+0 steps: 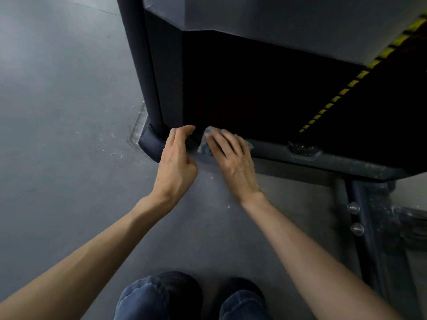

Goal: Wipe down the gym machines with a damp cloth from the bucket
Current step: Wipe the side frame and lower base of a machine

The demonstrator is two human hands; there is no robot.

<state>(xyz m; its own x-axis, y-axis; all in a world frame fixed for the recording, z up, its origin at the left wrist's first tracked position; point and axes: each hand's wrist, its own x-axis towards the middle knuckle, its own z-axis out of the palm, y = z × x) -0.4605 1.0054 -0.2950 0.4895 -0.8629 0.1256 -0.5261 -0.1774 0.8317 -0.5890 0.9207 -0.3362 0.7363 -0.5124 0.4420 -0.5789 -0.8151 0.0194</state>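
1. Landmark: dark grey padded base rail [335,161] of the gym machine, lying low on the grey floor [57,135].
2. Pale blue-and-white crumpled cloth [203,145] sits on the rail near its left end, just below the black panel [254,88].
3. Right hand [233,158]: fingers straight and spread, pressing flat on the cloth, covering most of it.
4. Left hand [176,160]: just left of the cloth at the rail's left corner, fingers loosely bent, holding nothing; fingertips at the rail's top edge, contact unclear.
5. Yellow-and-black striped strip [360,75] runs diagonally above the rail's right half.
6. Two rounded bolt caps [353,207] sit on a frame bar below the rail's right end.
7. Blue denim knees [143,296] are near the bottom edge, well short of the rail.
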